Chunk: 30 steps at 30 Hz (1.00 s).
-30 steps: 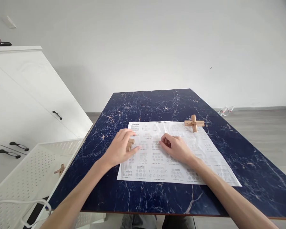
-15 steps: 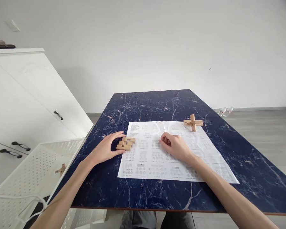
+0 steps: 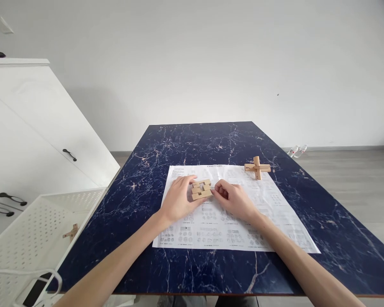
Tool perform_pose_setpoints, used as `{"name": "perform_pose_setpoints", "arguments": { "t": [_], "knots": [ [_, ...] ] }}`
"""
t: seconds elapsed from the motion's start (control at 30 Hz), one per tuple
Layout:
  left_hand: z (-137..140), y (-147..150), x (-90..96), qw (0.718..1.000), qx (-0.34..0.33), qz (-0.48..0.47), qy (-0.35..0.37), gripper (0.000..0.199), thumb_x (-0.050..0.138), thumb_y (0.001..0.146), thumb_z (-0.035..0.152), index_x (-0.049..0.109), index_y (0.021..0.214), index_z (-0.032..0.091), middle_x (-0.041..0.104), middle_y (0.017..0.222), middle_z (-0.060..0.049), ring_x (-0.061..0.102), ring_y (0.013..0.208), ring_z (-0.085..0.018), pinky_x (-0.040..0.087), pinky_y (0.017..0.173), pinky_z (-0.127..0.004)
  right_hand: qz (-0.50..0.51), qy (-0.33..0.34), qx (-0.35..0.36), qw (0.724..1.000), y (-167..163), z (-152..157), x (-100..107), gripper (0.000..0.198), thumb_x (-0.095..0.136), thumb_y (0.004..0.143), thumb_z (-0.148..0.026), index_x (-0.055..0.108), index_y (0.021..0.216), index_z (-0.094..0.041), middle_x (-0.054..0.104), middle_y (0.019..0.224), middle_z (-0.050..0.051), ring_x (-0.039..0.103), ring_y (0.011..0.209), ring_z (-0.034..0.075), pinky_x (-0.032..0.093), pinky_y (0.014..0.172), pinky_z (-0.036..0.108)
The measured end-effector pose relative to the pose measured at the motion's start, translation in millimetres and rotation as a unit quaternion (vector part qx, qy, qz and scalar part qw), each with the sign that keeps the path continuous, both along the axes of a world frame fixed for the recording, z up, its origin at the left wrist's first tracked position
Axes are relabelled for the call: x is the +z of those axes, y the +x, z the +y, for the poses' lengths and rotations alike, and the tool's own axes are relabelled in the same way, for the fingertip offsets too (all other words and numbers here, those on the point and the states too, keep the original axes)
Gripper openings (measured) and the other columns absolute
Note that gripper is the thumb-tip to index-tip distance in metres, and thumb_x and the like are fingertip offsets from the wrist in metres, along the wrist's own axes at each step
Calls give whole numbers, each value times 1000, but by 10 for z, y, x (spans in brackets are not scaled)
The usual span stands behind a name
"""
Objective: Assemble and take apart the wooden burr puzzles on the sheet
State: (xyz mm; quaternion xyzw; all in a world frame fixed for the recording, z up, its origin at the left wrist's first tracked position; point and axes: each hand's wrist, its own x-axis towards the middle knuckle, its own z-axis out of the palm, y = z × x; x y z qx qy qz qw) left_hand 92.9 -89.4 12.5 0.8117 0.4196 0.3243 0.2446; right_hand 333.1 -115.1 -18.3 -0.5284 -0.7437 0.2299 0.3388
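Your left hand [image 3: 179,199] and right hand [image 3: 235,200] pinch the flat wooden puzzle block [image 3: 201,189] from both sides, fingers closed on it, on the printed sheet [image 3: 230,221], well apart from the wooden cross puzzle [image 3: 257,167] on the sheet's far right corner.

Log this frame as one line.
left hand: touching wooden puzzle block | right hand: at block | on: printed sheet

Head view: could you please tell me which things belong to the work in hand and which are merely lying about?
In hand: left hand, right hand, wooden block cluster, printed sheet.
Lying about: wooden cross puzzle, white basket, cabinet.
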Motion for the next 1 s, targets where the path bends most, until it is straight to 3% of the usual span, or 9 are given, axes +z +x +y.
{"name": "perform_pose_setpoints", "arguments": {
  "t": [0.13, 0.3, 0.43, 0.67, 0.93, 1.0],
  "knots": [
    [80, 42, -75, 993, -80, 80, 26, 50, 75, 94, 57, 66, 131, 26, 68, 124, -10, 61, 117, -34, 50, 102, -52, 2, 1, -8, 1000, -9, -23, 16, 20, 51, 105, -39, 52, 90, -26, 60, 68, -2, 52, 56, 16, 38, 54, 29],
    [144, -103, -22, 980, -128, 149, 20, 58, 73, 91, 67, 67, 133, 26, 63, 130, -10, 58, 122, -33, 51, 105, -52, -6, 25, 3, 1000, -41, -77, 79, 13, 52, 106, -35, 59, 101, -25, 62, 72, -2, 52, 57, 15, 42, 56, 30],
    [153, -159, 8, 975, -152, 159, 22, 60, 74, 92, 65, 65, 136, 27, 62, 129, -10, 58, 121, -32, 50, 105, -50, -19, 77, 53, 995, -64, -110, 107, 14, 57, 104, -31, 65, 114, -24, 65, 88, 3, 57, 63, 15, 46, 57, 29],
    [169, -142, -72, 980, -119, 142, 78, 66, 76, 78, 80, 63, 104, 21, 68, 107, -8, 63, 100, -30, 48, 95, -48, -37, 85, 93, 991, -43, -93, 59, 19, 71, 99, -35, 74, 116, -25, 65, 104, 6, 64, 69, 15, 53, 62, 32],
    [179, -134, -53, 986, -85, 129, 62, 65, 75, 78, 81, 58, 99, 22, 70, 101, -6, 64, 92, -27, 47, 93, -47, -17, 48, 94, 994, -2, -68, 41, 22, 74, 100, -39, 75, 118, -26, 64, 110, 7, 66, 78, 18, 54, 66, 35],
    [170, -133, -41, 986, -76, 129, 66, 62, 70, 84, 80, 58, 99, 21, 70, 102, -7, 64, 94, -28, 46, 95, -48, 17, 29, 92, 995, 3, -56, 37, 23, 75, 99, -42, 76, 116, -27, 64, 109, 7, 63, 76, 18, 53, 64, 34]
  ]
}}
